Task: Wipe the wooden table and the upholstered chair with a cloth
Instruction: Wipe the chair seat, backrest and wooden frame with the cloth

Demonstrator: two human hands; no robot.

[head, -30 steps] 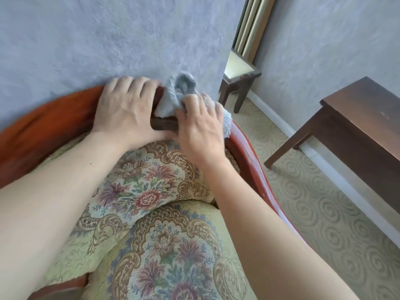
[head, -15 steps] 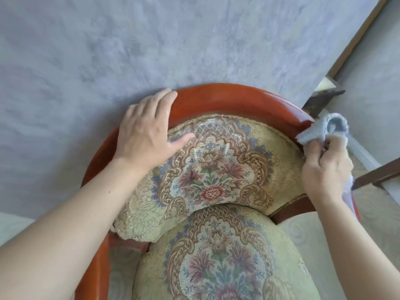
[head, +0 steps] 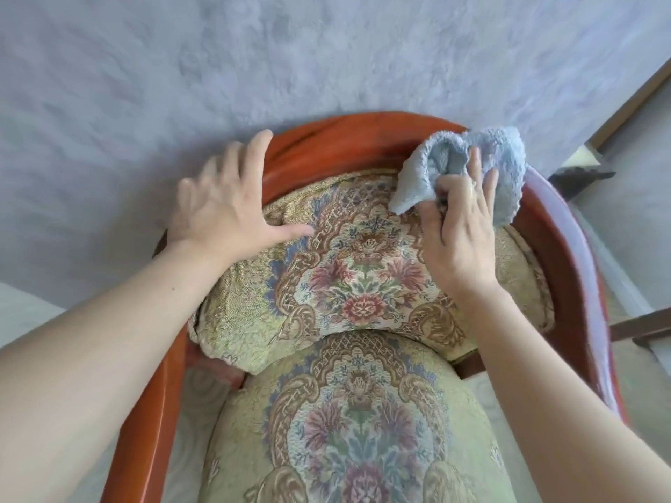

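Against grey wall [head: 326, 59], cloth [head: 483, 165] bunches upward on chair [head: 363, 139].

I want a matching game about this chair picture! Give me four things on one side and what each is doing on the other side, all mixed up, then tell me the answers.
Things:
1. light blue fluffy cloth
2. left hand
3. curved reddish wooden chair frame
4. floral upholstered seat cushion

What it is doing:
A. runs around the top of the floral backrest
B. bunched under the right hand at the backrest's upper right
C. nearest the camera, with no hand on it
D. fingers spread, resting on the backrest's upper left edge

Pairs: 1-B, 2-D, 3-A, 4-C
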